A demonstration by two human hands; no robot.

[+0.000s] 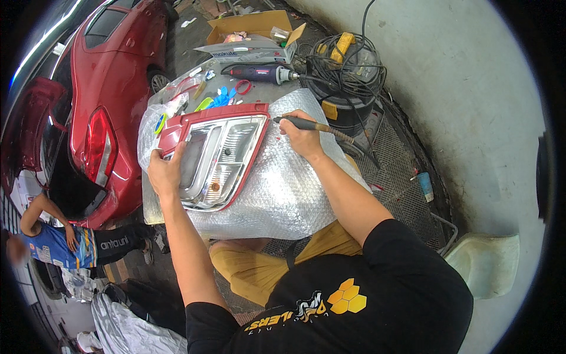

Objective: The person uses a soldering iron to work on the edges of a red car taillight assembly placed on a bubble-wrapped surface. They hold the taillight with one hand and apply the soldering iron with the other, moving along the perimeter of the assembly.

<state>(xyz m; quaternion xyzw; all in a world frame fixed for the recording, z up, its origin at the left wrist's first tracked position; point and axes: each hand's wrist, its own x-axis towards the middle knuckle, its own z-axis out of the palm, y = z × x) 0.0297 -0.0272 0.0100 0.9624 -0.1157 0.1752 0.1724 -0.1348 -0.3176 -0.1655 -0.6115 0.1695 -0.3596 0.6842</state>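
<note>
**Tail lamp under tool on wrapped bench, garage floor**

Head view. Small bench (154, 217) covered with bubble wrap (283, 189), silvery, draped over front and right edges. Tail lamp (215, 154) lying flat on the wrap, left of centre, red rim around clear and chrome lens, amber bulb showing near lower end. Left hand (167, 168) pressed on lamp's left edge, fingers together and curled over the rim, clamped on it. Right hand (302, 137) just right of lamp's upper corner, fingers closed around a slim pen-like tool (306, 124); tool tip touching lamp's top right corner, cord trailing off to the right.

Far end of bench cluttered: rotary tool (259, 73), blue and green plastic bits (221, 97), clear bag. Open cardboard box (253, 35) beyond. Black drum (348, 100) with coiled cables on top, right of bench. Metal grating (395, 165) underfoot at right, pale concrete wall (460, 76) behind. Red car (112, 88) parked left, boot area open. Another person (71, 239) crouched low at left, well apart from bench. Silver sheet (130, 333) on floor at lower left.
</note>
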